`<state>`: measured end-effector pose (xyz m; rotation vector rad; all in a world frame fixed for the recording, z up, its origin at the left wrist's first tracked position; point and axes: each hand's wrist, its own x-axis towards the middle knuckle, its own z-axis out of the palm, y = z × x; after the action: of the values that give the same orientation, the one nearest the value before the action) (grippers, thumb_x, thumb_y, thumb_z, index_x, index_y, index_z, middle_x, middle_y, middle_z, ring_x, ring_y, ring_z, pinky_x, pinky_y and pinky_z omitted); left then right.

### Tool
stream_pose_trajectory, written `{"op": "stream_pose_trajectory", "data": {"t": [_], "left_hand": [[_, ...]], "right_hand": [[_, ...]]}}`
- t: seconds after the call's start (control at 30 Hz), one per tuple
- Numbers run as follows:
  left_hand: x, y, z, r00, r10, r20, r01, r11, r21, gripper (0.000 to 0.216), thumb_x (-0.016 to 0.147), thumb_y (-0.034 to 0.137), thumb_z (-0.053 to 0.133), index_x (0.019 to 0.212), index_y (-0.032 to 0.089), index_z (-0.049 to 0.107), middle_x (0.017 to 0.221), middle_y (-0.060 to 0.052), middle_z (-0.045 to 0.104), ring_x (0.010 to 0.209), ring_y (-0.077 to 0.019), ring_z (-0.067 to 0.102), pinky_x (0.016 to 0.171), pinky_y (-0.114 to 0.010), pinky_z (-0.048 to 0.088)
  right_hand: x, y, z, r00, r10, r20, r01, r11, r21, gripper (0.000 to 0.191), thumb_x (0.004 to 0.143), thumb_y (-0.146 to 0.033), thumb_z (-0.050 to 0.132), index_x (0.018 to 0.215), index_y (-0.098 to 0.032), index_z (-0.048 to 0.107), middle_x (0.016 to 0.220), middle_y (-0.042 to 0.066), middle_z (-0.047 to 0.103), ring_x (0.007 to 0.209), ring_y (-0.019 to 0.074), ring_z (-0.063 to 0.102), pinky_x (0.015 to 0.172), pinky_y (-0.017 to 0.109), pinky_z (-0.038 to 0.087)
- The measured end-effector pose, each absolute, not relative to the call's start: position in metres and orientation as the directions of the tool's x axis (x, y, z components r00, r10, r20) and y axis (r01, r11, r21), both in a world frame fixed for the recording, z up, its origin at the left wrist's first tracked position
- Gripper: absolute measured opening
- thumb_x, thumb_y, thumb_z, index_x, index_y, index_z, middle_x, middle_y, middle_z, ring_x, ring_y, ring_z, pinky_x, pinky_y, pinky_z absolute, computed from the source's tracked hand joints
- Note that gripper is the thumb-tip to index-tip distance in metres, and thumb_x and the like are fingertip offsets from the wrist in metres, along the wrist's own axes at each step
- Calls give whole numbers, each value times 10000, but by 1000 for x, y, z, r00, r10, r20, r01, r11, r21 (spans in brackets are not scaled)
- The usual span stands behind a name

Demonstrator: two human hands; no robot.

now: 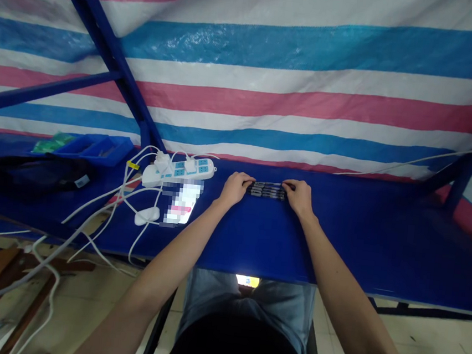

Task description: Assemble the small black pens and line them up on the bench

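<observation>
My left hand (235, 189) and right hand (301, 198) each clench one end of the row of dark pieces (267, 190), lying on the worktop (359, 239) just right of the power strip (180, 170). Squeezing unevenly could, I think, buckle the row and scatter pieces toward that strip.

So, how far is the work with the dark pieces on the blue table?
Done, it seems: the dark slim pieces lie gathered side by side in one short row on the blue table. In hand: the left hand and the right hand hold the row at its two ends. Left: hard to judge; the pieces are too small to read.
</observation>
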<state>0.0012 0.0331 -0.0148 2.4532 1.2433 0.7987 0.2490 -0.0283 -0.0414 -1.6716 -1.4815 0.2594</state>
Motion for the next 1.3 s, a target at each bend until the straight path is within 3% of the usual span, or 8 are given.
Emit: {"op": "stream_pose_trajectory", "data": {"t": [0.1,0.17,0.27,0.37,0.5,0.67,0.87,1.3], "left_hand": [[1,30,-15,489,809,327,683,-588,433,283,1034,200,529,1127,236,794,1147,-53,758,1069,-264,635,1018,-451,501],[0,25,-12,496,806,321,679,-591,435,319,1067,295,489,1249,245,746,1239,-62,730,1152,-272,618,1053,-461,487],[-1,18,-8,605,739,295,616,-670,414,539,1053,515,502,1537,278,513,1538,-73,552,1412,-299,481,1167,-493,406],[-2,14,-5,712,670,212,584,-732,350,762,982,613,590,1629,284,355,1658,-78,405,1520,-323,360,1239,-527,313],[-4,13,-5,714,674,191,610,-732,304,669,1006,555,575,1596,279,422,1596,-82,490,1482,-317,411,1216,-521,348],[-5,15,-5,710,665,232,597,-743,303,625,1015,549,558,1570,274,468,1554,-83,527,1413,-302,455,1178,-493,397],[-5,16,-3,727,657,199,584,-744,325,578,1018,545,557,1533,285,516,1493,-93,583,1394,-312,466,1150,-514,403],[-4,13,7,721,655,225,547,-738,395,511,879,494,746,1336,275,671,1335,-72,671,1258,-293,572,1092,-456,428]], "right_hand": [[249,-31,-41,222,904,366,748,83,-658,271,946,-323,584,1019,-210,819,1032,115,802,987,300,694,952,466,519],[247,-35,-39,166,913,373,762,121,-636,321,969,-394,580,1133,-218,792,1137,118,784,1108,319,655,1009,502,490],[241,-44,-37,31,924,382,778,218,-589,526,914,-479,691,1390,-256,659,1374,110,693,1330,342,537,1105,564,414],[234,-51,-36,-102,931,350,800,285,-528,594,900,-429,735,1458,-285,594,1494,92,613,1407,356,471,1144,608,347],[232,-52,-34,-130,939,319,805,288,-519,398,954,-310,668,1352,-288,676,1479,77,629,1366,348,504,1080,574,401],[236,-47,-32,-120,932,343,750,312,-583,278,913,-230,714,1184,-280,753,1374,57,703,1310,308,542,1051,526,440],[234,-46,-31,-82,927,366,688,318,-652,279,840,-219,794,1107,-294,777,1296,51,741,1215,302,572,1046,540,448],[233,-58,-26,-128,924,360,668,349,-657,195,886,-245,752,1070,-308,772,1303,61,723,1244,327,537,1033,563,438]]}}
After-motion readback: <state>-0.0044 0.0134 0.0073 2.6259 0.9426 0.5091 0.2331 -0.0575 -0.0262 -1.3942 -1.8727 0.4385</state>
